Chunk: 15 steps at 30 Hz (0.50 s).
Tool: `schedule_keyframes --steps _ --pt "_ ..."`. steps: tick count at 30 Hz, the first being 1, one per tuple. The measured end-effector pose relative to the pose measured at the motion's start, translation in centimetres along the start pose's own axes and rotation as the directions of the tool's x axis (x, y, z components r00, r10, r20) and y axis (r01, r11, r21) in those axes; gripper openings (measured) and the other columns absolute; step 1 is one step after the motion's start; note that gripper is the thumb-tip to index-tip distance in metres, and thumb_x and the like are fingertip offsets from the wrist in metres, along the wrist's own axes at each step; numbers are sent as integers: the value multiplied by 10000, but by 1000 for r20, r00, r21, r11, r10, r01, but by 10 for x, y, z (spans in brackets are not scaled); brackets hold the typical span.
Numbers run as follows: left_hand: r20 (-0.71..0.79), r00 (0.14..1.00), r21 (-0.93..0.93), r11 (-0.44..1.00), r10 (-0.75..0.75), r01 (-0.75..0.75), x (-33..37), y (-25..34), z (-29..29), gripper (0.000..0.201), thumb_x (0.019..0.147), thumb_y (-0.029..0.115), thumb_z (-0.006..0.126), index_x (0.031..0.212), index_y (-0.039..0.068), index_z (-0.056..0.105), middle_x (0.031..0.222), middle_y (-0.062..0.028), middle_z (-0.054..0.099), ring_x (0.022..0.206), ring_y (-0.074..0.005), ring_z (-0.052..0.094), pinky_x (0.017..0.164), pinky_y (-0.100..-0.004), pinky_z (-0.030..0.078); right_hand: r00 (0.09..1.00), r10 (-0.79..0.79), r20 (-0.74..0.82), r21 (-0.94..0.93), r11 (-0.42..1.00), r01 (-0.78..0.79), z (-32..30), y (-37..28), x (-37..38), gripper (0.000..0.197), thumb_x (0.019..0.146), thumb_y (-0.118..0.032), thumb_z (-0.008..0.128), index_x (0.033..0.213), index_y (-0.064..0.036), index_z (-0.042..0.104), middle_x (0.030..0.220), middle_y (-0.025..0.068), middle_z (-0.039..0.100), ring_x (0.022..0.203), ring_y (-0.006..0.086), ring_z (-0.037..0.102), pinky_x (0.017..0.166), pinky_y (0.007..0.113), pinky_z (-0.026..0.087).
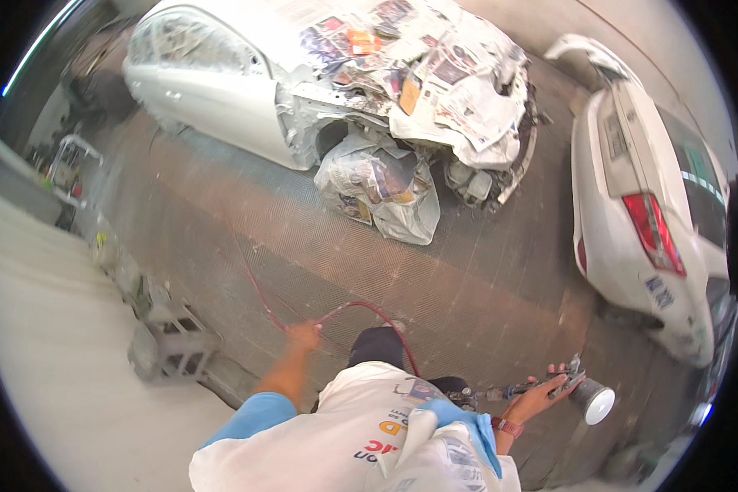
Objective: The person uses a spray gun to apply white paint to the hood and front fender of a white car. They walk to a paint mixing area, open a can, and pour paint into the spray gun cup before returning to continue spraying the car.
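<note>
My left hand [305, 334] is closed around a thin red air hose [371, 306], which trails off over the floor on the far side and loops back toward my body. Out to the right, my right hand [541, 395] grips a spray gun [567, 380] with a round cup [596, 403] whose end is white. A hose fitting [494, 394] runs from the gun toward my waist. Ahead stands a white car body; its door [221, 111] faces me, and newspaper sheets [467, 107] cover its front. Crumpled plastic and paper [381, 184] wrap the front wheel.
A second white car [631, 205] with a red tail light stands at the right. Hollow concrete blocks [180, 344] lie along the left, beside a pale sheet or wall [49, 328]. A white metal frame [74, 164] stands farther back. The floor [303, 238] is patchy brown and textured.
</note>
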State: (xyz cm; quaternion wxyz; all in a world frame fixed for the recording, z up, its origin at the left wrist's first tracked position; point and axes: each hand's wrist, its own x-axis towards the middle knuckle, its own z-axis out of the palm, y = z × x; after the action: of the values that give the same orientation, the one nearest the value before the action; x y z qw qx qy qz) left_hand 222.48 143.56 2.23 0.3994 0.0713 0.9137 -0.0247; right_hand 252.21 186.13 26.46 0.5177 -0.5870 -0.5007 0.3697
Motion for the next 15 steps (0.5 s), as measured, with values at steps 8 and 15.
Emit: schedule_keyframes --steps 8,15 --pt "-92 958 -374 901 -270 218 -151 45 89 463 1150 380 449 1454 70 610 1343 -227 702 1265 -454 644 1079 -562 481 914 40 403 22 998 -53 26 25 161 633 1157 -451 482 1713 -237 267 1372 55 645 1140 166 630 638 259 527" --pt "-187 917 -416 874 -352 250 -275 126 268 404 1118 401 496 1259 63 666 1126 -250 746 1095 -465 699 994 -583 501 770 -47 636 95 995 -18 54 42 223 636 1157 -451 477 1720 -251 259 1462 95 628 1169 171 639 634 250 539"
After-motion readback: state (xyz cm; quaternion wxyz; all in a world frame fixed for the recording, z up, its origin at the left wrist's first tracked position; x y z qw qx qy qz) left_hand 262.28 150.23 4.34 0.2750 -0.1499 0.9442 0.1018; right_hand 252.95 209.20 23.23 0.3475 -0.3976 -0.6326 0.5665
